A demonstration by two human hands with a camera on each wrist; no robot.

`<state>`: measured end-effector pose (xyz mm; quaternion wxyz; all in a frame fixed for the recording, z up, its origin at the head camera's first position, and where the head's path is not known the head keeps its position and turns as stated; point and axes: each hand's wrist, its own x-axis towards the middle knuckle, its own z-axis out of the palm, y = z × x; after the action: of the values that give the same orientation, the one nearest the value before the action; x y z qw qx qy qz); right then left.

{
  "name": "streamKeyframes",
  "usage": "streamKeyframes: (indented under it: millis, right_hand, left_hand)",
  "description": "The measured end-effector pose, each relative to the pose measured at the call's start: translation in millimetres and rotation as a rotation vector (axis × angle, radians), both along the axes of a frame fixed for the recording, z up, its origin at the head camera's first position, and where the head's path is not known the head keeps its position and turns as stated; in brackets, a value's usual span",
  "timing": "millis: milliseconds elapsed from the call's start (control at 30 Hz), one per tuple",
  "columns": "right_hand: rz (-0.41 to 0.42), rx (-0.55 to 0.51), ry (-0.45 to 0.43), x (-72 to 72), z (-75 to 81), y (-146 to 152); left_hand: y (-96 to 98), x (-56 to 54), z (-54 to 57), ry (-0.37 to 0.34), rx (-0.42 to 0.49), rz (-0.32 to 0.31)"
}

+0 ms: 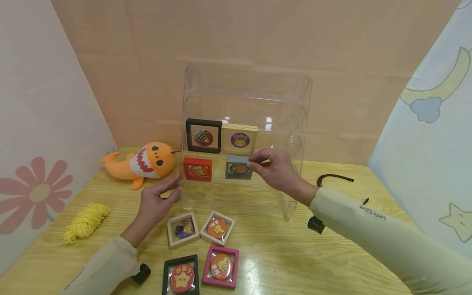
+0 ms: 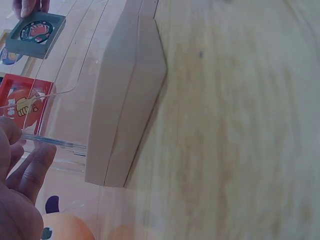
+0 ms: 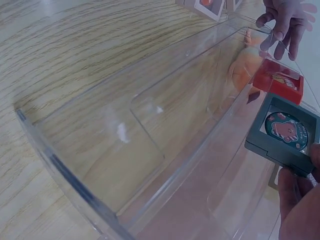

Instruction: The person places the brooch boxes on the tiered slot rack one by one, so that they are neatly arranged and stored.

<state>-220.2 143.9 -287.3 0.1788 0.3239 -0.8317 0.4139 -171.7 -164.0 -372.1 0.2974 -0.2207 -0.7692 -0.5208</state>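
Note:
My right hand [image 1: 274, 168] pinches a grey square display frame [image 1: 239, 168] by its upper right corner, thumb and fingers on the edge. A round badge shows inside that frame. It overlaps the lower tier of a clear acrylic rack [image 1: 245, 97], right of a red frame [image 1: 198, 169] standing there. My left hand [image 1: 156, 207] pinches the rack's left side panel [image 2: 55, 141] between thumb and fingers. On the tier above, a black frame [image 1: 203, 121] and a cream frame [image 1: 239, 139] stand side by side.
In front of the rack lie two pale frames [image 1: 182, 230], a magenta frame [image 1: 220, 267] and another black frame [image 1: 180, 276]. An orange plush shark [image 1: 147, 162] and yellow yarn [image 1: 86, 223] sit at left. A dark brown strip [image 1: 335, 176] lies at right.

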Motion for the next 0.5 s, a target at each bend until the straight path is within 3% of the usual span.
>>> streamKeyframes:
  millis: [500]
  right_hand:
    - [0.015, 0.052, -0.006, -5.3, -11.2, -14.0]
  left_hand:
    - [0.4, 0.6, 0.4, -0.003, -0.003, 0.001]
